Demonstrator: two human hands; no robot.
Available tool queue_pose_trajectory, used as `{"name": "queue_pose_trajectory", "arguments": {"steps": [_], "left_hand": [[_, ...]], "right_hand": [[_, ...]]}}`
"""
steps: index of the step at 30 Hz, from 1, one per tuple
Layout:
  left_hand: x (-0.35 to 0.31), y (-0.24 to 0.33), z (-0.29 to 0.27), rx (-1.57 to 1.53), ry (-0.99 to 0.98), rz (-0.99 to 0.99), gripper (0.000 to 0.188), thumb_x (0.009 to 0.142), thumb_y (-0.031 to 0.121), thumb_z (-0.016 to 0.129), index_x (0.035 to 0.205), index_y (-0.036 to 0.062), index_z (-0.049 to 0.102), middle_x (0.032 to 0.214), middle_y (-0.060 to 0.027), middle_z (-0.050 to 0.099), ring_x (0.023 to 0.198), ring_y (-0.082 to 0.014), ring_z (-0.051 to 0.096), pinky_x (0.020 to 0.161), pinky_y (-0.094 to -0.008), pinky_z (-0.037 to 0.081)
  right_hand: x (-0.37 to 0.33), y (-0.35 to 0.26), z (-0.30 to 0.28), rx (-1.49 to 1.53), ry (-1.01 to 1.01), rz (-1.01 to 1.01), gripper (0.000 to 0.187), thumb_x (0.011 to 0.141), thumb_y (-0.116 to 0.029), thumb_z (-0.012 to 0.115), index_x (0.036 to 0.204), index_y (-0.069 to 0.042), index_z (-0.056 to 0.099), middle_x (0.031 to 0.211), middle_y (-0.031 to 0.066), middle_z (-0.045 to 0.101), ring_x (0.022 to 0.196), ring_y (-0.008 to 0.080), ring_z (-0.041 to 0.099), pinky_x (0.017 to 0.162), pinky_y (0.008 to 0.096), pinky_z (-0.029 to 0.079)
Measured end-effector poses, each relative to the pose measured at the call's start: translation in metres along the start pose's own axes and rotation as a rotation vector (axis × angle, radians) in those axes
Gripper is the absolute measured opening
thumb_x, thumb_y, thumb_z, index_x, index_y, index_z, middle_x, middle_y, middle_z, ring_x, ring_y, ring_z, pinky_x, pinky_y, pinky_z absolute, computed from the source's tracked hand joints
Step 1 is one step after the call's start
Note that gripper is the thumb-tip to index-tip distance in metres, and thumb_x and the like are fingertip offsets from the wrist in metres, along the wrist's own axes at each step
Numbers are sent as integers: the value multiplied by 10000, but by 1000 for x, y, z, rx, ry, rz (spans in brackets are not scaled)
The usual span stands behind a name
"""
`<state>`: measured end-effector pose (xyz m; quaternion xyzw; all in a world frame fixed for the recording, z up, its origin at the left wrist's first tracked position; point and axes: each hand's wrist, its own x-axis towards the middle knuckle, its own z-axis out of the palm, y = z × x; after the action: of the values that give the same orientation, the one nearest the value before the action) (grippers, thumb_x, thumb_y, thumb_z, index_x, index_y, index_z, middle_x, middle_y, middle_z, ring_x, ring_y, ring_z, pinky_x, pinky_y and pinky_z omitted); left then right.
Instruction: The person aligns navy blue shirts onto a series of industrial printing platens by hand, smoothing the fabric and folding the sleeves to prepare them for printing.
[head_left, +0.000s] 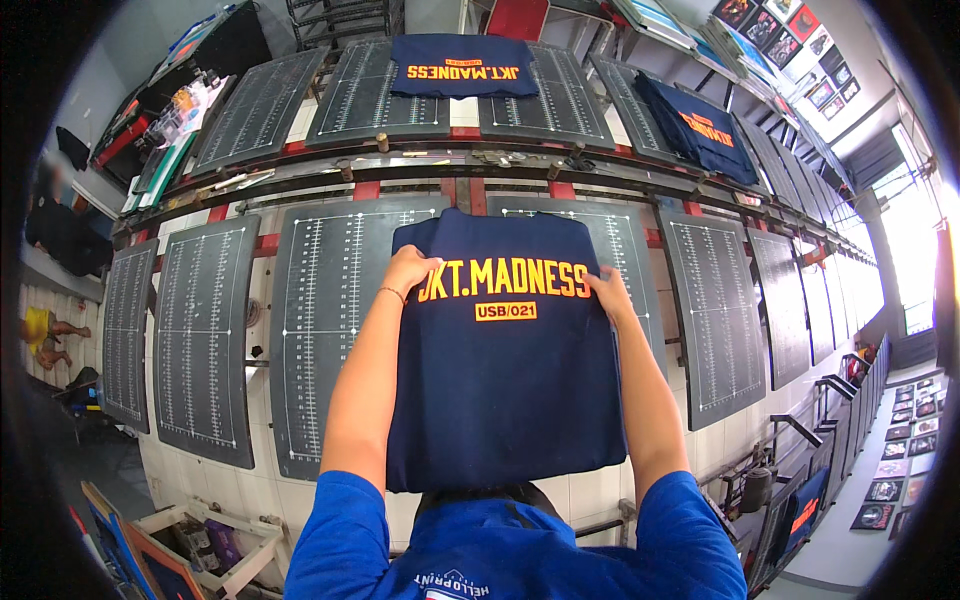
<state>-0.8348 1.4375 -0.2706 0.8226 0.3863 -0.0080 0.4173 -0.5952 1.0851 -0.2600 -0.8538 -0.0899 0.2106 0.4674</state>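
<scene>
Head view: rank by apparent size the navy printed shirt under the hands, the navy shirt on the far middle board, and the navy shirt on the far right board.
1. Navy printed shirt under the hands, nearest the camera.
2 and 3. Far middle navy shirt and far right navy shirt look alike; distance and fisheye bending make ranking unsure.

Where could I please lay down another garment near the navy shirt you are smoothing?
The dark gridded pallet left of the navy printed shirt is bare, as is the one on its right. Both hands, left and right, press the shirt's upper edge. The far row is crowded: two more navy shirts lie there.
</scene>
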Motion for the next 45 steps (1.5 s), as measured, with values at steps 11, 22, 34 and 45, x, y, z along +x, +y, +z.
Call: {"name": "queue_pose_trajectory", "arguments": {"steps": [11,22,34,45], "left_hand": [[14,40,-4,-961,-374,-285,463,815,157,725,1199,-29,546,1175,-147,615,1008,-248,635,909,-374,523],[42,3,-72,-482,-342,-50,371,800,51,728,1146,-36,627,1065,-109,686,933,-186,657,841,-305,526],[-20,61,-27,276,263,688,349,882,259,624,1160,51,593,1167,-166,604,1107,-382,554,954,-462,438],[21,26,9,509,333,258,629,946,443,512,1455,89,408,1527,-236,299,1419,-451,233,1146,-590,171]], "right_hand": [[77,-40,28,342,-143,13,667,808,-45,722,1367,65,376,1219,227,582,1020,247,634,844,340,541],[98,-54,24,-30,-159,-152,414,800,-96,740,1143,81,591,1033,182,686,906,229,673,795,334,524],[54,-89,50,-675,-175,-992,513,814,-288,716,1268,-102,566,1315,140,563,1234,330,512,1009,450,404],[196,-220,143,-36,-240,-500,347,933,-258,607,1137,21,636,1090,180,691,1044,253,656,914,340,486]]}}
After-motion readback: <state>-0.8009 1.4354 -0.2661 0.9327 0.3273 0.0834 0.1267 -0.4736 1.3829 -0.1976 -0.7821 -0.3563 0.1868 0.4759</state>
